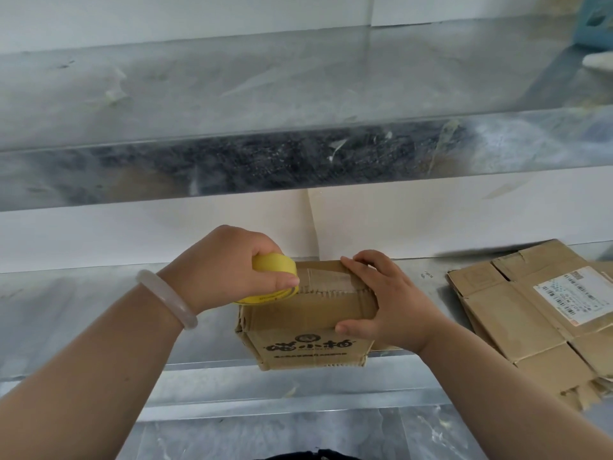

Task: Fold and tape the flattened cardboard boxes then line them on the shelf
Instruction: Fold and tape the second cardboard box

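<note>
Shelf (83, 303): bare metal, the working deck. A second metal shelf (232, 78) sits above it.

Flat stack (517, 313): unfolded boxes piled toward the shelf's right end and reaching its front edge, with a shipping label (570, 293) on top. Not touching the box.

Box (308, 313): folded up and sitting mid-shelf at the front edge. The near face looks to hang slightly over the edge, but I can't confirm that. Top flaps are closed and a clear tape strip (326, 280) already runs along the seam. The corrugated edges are ragged, so this is reused stock.

Handling, my read:
- It's empty, so it's light and will slide on the slick metal if pushed unbraced.
- The walls are stiff enough, but the flaps flex and will spring up until taped.
- Best hold is across two opposite faces near the top corners. Don't press the middle of the flaps, they'll cave in.

Right hand (388, 293): clamps the box's right end, fingers curled over the far top edge and thumb pressed on the near face. The wrist comes in low from the right. It's acting as the brace.

Left hand (229, 267): fingers wrapped round the tape roll (277, 264), palm down, forearm coming in from the lower left. The yellow roll sits at the left end of the box top, touching the seam line. I judge it's laying or finishing a strip; the free end isn't visible.

Bracelet (166, 298): pale bangle on the left wrist, clear of the box.
</note>
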Demonstrator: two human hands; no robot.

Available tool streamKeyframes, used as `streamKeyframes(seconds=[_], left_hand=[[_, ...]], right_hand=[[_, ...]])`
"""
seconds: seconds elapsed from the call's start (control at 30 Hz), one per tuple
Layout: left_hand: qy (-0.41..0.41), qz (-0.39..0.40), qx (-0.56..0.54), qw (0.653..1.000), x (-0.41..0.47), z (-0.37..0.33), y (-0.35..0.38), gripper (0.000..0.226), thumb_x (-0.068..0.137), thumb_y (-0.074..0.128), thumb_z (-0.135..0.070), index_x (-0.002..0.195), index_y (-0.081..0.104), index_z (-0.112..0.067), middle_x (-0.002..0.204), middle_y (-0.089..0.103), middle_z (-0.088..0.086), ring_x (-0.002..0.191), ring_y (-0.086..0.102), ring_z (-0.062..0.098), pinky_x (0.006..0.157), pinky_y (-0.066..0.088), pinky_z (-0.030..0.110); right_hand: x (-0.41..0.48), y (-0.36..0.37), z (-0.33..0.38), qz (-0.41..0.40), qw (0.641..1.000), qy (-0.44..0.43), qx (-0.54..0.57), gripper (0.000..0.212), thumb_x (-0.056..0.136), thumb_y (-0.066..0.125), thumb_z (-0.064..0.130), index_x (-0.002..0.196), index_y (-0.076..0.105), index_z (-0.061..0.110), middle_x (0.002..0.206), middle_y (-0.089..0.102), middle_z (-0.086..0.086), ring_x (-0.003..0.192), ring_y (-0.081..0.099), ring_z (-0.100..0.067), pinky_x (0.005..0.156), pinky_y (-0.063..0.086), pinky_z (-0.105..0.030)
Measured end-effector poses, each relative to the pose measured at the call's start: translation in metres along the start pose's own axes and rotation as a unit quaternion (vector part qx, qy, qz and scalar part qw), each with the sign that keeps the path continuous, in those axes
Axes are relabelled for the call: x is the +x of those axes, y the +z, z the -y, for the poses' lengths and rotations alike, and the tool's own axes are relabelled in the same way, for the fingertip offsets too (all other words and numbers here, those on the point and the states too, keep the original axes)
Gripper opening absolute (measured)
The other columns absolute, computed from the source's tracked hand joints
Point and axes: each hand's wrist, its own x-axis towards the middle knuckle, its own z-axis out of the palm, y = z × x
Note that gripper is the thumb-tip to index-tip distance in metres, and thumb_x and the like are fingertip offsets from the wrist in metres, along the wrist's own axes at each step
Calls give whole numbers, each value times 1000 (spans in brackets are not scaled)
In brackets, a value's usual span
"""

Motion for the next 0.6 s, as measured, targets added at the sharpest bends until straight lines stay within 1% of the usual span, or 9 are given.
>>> streamKeyframes(seconds=[0.1, 0.2, 0.23, 0.3, 0.33, 0.4, 0.47, 0.53, 0.6], left_hand=[[-19, 19, 35, 999, -2, 2, -4, 41, 70, 69, -61, 101, 67, -35, 94, 66, -15, 83, 60, 3, 74, 54, 26], [-33, 27, 116, 992, -3, 10, -9, 42, 69, 66, -66, 97, 67, -35, 87, 65, -15, 79, 59, 4, 73, 55, 30], [-39, 31, 121, 991, -4, 14, -12, 44, 66, 66, -68, 96, 67, -36, 86, 65, -16, 79, 59, 4, 73, 55, 31], [-42, 43, 92, 994, -7, 22, -17, 49, 58, 65, -73, 95, 66, -40, 86, 65, -20, 80, 60, 2, 72, 54, 27], [-38, 41, 64, 996, -9, 26, -19, 48, 57, 64, -73, 95, 66, -43, 88, 65, -24, 82, 60, 0, 71, 52, 23], [-21, 19, 16, 999, -13, 32, -21, 36, 63, 65, -66, 95, 66, -48, 90, 65, -30, 86, 60, -6, 71, 48, 18], [-11, 3, -9, 1000, -17, 37, -22, 32, 66, 63, -64, 94, 67, -49, 90, 65, -35, 89, 59, -12, 71, 47, 16], [-20, -3, -17, 1000, -19, 39, -20, 35, 63, 63, -72, 90, 68, -50, 89, 65, -36, 87, 60, -11, 71, 48, 17], [-35, -11, 23, 999, -19, 40, -18, 44, 60, 58, -82, 87, 69, -49, 85, 67, -29, 81, 62, -5, 71, 51, 21]], right_hand=[[0, -1, 2, 6, 1000, 0, -9, 111, 53, 56, 87, 150, 22, 44, 140, 15, 29, 130, 26, 2, 109, 35, -29], [0, -1, 3, 9, 1000, -1, -15, 112, 53, 54, 88, 150, 21, 44, 140, 14, 29, 130, 25, 3, 109, 36, -31], [1, -1, 3, 12, 1000, -2, -16, 112, 53, 54, 89, 151, 20, 43, 140, 14, 29, 131, 24, 3, 110, 36, -31], [1, -1, 4, 14, 1000, -1, -16, 113, 53, 53, 89, 151, 20, 43, 141, 13, 29, 131, 24, 2, 110, 35, -30], [1, -1, 4, 14, 1000, 0, -13, 114, 53, 53, 89, 151, 20, 42, 141, 13, 29, 131, 24, 2, 110, 34, -29], [1, 0, 4, 12, 1000, 1, -8, 114, 52, 54, 88, 151, 19, 42, 141, 13, 29, 131, 24, 3, 110, 33, -27], [0, 1, 3, 11, 1000, -3, -9, 115, 53, 55, 88, 151, 18, 43, 141, 12, 30, 131, 24, 3, 109, 33, -26], [0, 1, 3, 15, 1000, -9, -18, 115, 53, 54, 89, 152, 16, 43, 142, 11, 30, 131, 23, 4, 109, 31, -24], [0, 2, 3, 17, 1000, -7, -21, 115, 54, 54, 89, 152, 15, 44, 142, 10, 30, 131, 23, 3, 109, 30, -24]])
